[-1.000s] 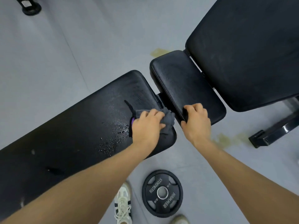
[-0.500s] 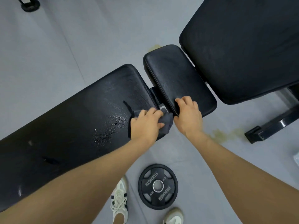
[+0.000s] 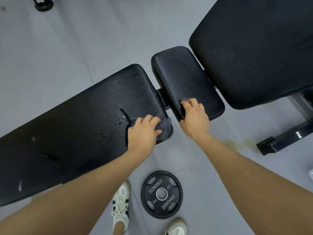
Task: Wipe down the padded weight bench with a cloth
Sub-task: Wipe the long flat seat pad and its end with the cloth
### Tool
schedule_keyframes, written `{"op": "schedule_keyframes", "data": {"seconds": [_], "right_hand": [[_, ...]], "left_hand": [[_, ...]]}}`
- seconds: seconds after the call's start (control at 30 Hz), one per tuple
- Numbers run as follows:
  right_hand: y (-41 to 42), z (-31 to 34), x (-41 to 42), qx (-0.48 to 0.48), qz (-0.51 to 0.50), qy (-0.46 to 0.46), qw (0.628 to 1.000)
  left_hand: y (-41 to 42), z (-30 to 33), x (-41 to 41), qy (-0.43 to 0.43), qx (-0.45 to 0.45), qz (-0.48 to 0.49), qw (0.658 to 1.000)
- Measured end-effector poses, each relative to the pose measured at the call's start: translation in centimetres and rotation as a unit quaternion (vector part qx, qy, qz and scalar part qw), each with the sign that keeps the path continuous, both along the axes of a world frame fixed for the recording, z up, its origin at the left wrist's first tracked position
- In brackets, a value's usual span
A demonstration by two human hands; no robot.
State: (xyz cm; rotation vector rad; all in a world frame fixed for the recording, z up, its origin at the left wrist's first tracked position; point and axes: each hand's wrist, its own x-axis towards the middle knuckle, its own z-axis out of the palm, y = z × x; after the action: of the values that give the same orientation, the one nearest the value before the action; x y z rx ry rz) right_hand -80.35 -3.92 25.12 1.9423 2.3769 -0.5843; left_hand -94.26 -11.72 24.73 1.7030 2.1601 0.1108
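The long black padded bench pad (image 3: 67, 136) runs from lower left to the centre, with water droplets near its right end. My left hand (image 3: 144, 133) grips a bunched grey cloth (image 3: 166, 128) and presses it on the pad's near right corner. A small black seat pad (image 3: 186, 80) sits just to the right of the gap. My right hand (image 3: 194, 117) curls its fingers over that seat pad's near left edge. A larger black pad (image 3: 254, 48) fills the upper right.
A black weight plate (image 3: 161, 195) lies flat on the grey floor between my arms. My white shoes (image 3: 120, 204) stand beside it. A black metal frame foot (image 3: 281, 141) sticks out at the right. Yellowish stains mark the floor near it.
My left hand has slid the cloth slightly toward the pad's near right corner. My right hand stays on the seat pad's edge. The camera view has shifted a little.
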Motion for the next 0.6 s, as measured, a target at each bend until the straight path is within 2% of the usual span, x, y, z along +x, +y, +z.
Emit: {"op": "schedule_keyframes", "data": {"seconds": [0.1, 0.27, 0.5, 0.6], "right_hand": [[0.0, 0.0, -0.1, 0.008, 0.003, -0.004, 1.000], [-0.1, -0.3, 0.1, 0.018, 0.017, -0.006, 1.000], [-0.2, -0.2, 0.2, 0.017, 0.019, -0.006, 1.000], [-0.1, -0.2, 0.2, 0.016, 0.019, -0.005, 1.000]], "left_hand": [[1.0, 0.3, -0.5, 0.007, -0.012, -0.013, 1.000], [5.4, 0.4, -0.9, -0.059, 0.013, 0.186, 0.981], [-1.8, 0.0, 1.1, -0.007, -0.007, 0.061, 0.998], [-1.2, -0.1, 0.1, -0.011, -0.016, 0.044, 0.999]]}}
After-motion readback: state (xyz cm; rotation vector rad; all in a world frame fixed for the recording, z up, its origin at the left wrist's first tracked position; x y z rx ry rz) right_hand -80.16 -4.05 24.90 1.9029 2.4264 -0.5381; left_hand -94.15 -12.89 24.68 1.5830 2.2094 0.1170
